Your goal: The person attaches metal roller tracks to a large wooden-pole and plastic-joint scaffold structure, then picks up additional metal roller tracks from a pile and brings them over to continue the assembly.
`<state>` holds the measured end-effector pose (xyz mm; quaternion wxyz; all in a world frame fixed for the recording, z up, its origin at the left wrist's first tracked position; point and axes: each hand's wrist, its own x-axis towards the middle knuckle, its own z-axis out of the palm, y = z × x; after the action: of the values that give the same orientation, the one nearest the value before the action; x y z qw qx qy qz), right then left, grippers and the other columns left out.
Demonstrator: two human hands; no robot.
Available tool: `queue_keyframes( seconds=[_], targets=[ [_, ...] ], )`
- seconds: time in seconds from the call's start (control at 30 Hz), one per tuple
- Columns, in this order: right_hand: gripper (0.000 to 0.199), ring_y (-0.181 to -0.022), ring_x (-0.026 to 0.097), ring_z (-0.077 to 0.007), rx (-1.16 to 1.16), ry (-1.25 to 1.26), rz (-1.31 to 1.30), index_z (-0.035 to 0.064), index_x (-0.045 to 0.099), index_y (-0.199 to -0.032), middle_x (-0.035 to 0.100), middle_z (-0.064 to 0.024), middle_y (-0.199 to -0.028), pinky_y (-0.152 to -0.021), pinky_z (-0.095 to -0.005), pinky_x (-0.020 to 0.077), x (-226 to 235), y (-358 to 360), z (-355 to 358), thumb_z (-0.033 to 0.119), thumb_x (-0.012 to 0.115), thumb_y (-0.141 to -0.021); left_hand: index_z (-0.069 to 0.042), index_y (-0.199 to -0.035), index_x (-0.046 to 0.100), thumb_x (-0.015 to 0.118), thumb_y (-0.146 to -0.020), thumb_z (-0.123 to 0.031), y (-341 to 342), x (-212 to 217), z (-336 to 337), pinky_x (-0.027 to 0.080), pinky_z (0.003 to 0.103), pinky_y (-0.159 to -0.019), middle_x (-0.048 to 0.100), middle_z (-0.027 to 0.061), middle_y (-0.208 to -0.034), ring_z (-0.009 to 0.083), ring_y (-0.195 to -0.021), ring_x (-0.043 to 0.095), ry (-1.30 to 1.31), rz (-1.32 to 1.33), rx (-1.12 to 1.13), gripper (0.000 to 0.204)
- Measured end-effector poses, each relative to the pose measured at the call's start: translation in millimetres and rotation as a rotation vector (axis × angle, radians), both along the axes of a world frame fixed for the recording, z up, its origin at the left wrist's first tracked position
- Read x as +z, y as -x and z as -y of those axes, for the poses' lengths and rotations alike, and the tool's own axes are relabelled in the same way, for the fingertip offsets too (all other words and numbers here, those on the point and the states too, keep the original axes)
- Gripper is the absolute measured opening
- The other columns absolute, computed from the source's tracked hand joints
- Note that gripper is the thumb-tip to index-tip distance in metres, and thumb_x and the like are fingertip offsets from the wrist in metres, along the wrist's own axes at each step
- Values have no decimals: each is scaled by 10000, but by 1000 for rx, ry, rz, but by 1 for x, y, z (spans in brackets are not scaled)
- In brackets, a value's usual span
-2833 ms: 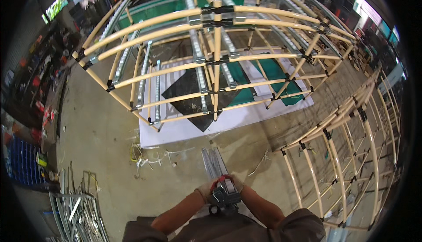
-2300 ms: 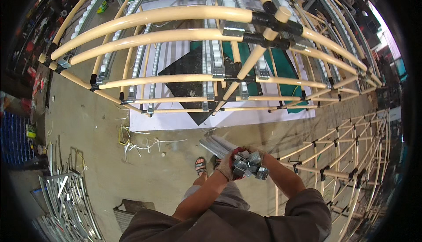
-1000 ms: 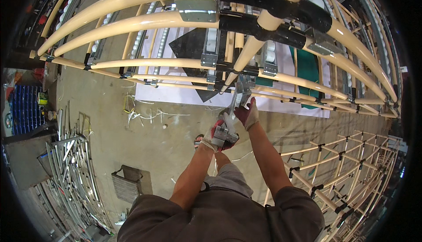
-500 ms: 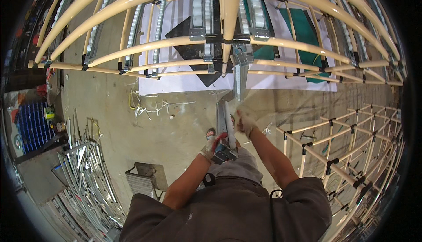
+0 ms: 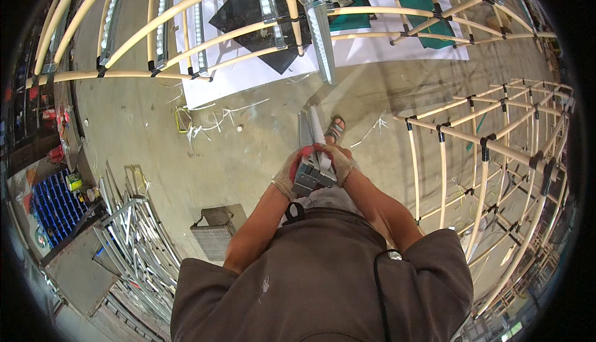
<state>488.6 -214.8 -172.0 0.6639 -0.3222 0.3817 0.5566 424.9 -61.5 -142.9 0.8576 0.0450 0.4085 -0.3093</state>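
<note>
Thing in hands: a small bundle of metal rails [image 5: 317, 127], held over the floor [image 5: 261, 146], in front of the person's belly.
Direction: the long axis runs away from the body, nearly straight; the far ends point to the near edge of the white sheet [image 5: 230, 81], leaning a little left.
Look: grey shiny metal, long and narrow, one side whitish; the near ends carry square brackets.
Left hand [image 5: 288, 175]: gloved, closed around the left side of the bundle.
Right hand [image 5: 337, 163]: gloved also, gripping the right side, near the brackets.
Rack [image 5: 385, 11]: cream pipes with black joints; one rail with white rollers [image 5: 321, 44] slopes down from its near side.
</note>
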Motion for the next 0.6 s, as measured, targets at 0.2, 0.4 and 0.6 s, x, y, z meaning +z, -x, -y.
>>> queue_keyframes(
  seconds=[0.2, 0.4, 0.6],
  targets=[
    [248, -686, 709, -254, -36, 17, -82, 45, 672, -1013, 731, -99, -837, -670, -409, 602, -36, 35, 39, 274, 671, -918, -58, -1145, 668, 645, -891, -426, 39, -65, 28, 613, 476, -753, 737, 144, -1011, 322, -831, 722, 23, 33, -114, 448],
    [288, -771, 708, -234, 109, 202, -27, 45, 679, -1053, 738, -66, -929, -731, -388, 591, -67, 41, 100, 306, 581, -981, -63, -1163, 645, 660, -915, -389, 24, -65, 89, 627, 424, -691, 731, 123, -989, 261, -805, 728, -114, 28, -238, 410],
    [274, -742, 704, -241, -9, 87, -80, 43, 648, -1074, 723, -85, -902, -696, -373, 588, -91, 52, 148, 289, 596, -965, -59, -1096, 667, 668, -930, -280, 33, -94, 132, 606, 360, -597, 715, 48, -860, 187, -702, 703, -205, 13, -349, 277]
  ],
)
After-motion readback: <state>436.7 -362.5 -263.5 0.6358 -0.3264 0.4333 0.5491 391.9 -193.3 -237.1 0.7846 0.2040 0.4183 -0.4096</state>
